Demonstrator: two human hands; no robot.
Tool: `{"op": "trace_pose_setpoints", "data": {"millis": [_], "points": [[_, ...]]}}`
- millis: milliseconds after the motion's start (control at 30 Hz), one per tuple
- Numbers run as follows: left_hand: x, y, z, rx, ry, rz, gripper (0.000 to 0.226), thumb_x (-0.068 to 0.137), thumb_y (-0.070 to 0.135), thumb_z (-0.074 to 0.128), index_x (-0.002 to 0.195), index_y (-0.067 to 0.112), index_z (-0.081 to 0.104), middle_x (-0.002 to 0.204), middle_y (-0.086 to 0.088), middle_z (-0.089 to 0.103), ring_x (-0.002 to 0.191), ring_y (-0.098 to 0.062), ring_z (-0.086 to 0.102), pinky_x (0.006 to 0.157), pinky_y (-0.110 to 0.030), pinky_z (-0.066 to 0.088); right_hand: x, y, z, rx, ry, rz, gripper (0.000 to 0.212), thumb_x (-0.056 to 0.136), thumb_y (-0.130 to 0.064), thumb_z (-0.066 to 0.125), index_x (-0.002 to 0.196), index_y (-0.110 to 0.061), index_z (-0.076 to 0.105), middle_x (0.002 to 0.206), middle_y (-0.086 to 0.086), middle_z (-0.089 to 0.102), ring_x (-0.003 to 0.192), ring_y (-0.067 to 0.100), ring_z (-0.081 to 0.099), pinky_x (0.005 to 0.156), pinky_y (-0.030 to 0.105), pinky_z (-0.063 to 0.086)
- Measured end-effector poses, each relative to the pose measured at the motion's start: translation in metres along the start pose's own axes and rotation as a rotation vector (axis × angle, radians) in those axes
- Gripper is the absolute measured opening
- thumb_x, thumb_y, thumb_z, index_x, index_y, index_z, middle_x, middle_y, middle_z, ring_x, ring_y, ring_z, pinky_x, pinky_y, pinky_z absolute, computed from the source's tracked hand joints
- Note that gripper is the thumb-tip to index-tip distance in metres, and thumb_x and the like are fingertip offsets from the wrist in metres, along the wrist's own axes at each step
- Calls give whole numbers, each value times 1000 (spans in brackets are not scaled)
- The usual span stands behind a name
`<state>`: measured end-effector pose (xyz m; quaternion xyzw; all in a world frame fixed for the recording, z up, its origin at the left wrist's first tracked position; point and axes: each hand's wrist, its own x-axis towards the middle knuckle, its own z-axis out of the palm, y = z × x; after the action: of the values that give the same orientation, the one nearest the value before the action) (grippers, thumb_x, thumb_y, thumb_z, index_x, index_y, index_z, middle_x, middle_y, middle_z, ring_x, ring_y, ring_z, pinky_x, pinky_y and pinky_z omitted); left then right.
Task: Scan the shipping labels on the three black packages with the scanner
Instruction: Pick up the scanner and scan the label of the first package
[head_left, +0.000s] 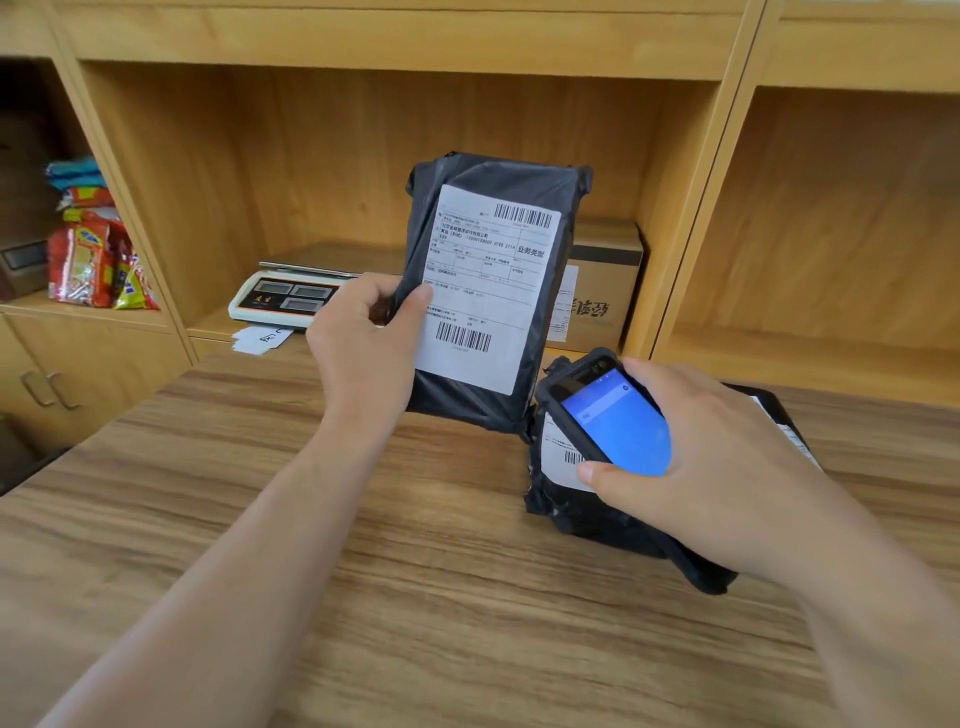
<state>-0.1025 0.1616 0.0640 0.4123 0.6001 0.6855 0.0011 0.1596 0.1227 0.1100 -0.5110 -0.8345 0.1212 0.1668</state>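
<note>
The left hand (363, 332) is closed on the left edge of a black plastic-wrapped rectangular package (493, 291), thumb on the front; the package stands upright, long axis vertical, its lower end over the middle of the wood-grain table (311, 519); its white paper shipping label (491, 286) faces the camera and bears two barcodes, one top right, one near the bottom; the right hand (717, 467) is wrapped around a black rugged handheld scanner (608, 421) with a lit blue screen, its top end tilted up and left toward the held package; beneath it a second black crinkled package (597, 514) lies flat near the table's right edge, its label partly covered; a third black package is not clearly told apart; behind the table's far edge, on a wooden shelf (779, 358), sit one white weighing scale (285, 299) and one brown cardboard box (602, 291).
</note>
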Motion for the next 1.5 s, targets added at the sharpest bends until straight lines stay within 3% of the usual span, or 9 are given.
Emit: {"op": "trace_pose_setpoints", "data": {"millis": [167,400,533,1133,1267,1500], "points": [[-2,3,0,-2,50,9,9,87,30,73,83,22,72,78,7,71,72,-10,60,76,-37,54,-1,-3,1,-21,-3,8,69,72,-68,62,133,-44,40,114,-24,43,102,8,43,75,28,34],[-4,-1,-3,91,126,95,9,88,25,74,82,26,67,82,10,69,76,-10,62,73,-19,48,-3,-6,9,-11,-48,-8,95,61,-80,51,147,-44,32,128,-24,45,116,8,47,94,35,44],[0,-9,-7,136,158,114,12,88,23,74,81,27,66,83,8,68,75,-10,61,68,-7,39,-7,-13,13,-59,-122,2,93,66,-81,51,148,-44,27,131,-27,41,121,9,45,95,35,43],[1,-8,-8,131,178,147,12,88,23,74,81,28,66,85,6,70,75,-9,62,68,-6,40,-11,-21,15,-143,-209,-2,79,75,-73,52,145,-44,28,131,-23,44,115,13,49,87,33,42],[1,-8,-8,125,170,121,9,88,24,74,82,27,67,85,6,71,76,-9,62,71,-15,46,-10,-18,13,-129,-199,5,68,75,-72,53,134,-43,35,124,-20,48,108,13,52,89,35,47],[5,-13,-5,115,49,-45,15,87,28,76,76,32,66,69,18,63,64,2,56,68,-16,42,-7,-10,12,-61,-109,13,89,71,-73,58,149,-44,24,134,-27,39,117,10,49,90,35,44]]}}
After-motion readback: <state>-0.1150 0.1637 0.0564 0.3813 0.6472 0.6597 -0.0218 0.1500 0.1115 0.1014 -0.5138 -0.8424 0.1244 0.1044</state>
